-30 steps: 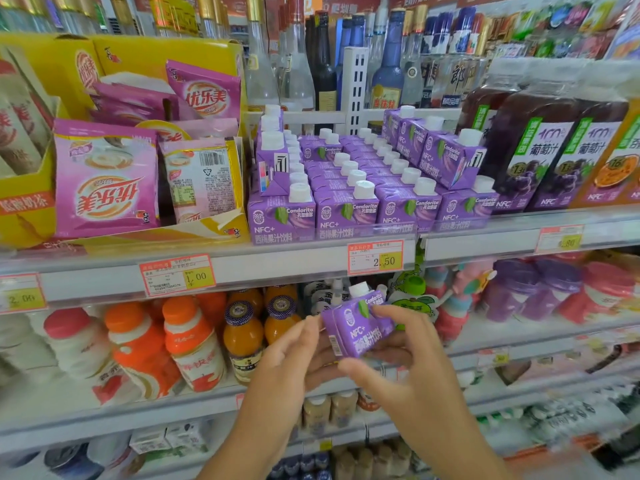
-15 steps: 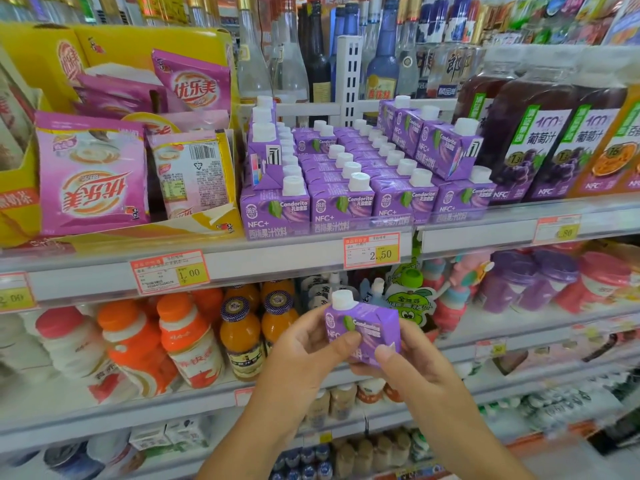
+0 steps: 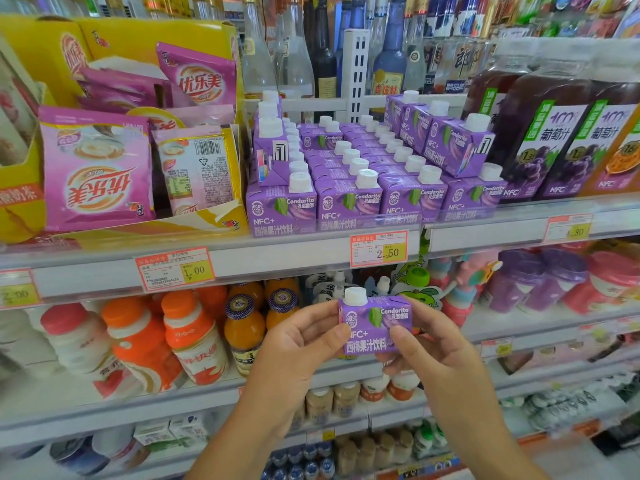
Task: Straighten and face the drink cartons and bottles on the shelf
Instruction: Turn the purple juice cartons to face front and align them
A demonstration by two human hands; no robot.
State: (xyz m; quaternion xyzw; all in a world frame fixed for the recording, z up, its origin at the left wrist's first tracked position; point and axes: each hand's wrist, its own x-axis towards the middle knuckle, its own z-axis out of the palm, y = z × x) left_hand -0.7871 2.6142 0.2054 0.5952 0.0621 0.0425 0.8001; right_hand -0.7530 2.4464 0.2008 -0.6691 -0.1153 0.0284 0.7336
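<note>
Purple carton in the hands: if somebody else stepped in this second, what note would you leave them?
Left hand: pinches the carton at its left side.
Right hand: grips its right side.
Carton: upright, cap up, label towards the camera, held below the shelf where its kind stands.
Done: front row faces forward along the shelf edge.
Left: put the held carton back, label out. The left stack shows its side panels and the right stack sits tilted, so both likely need turning and squaring.
</note>
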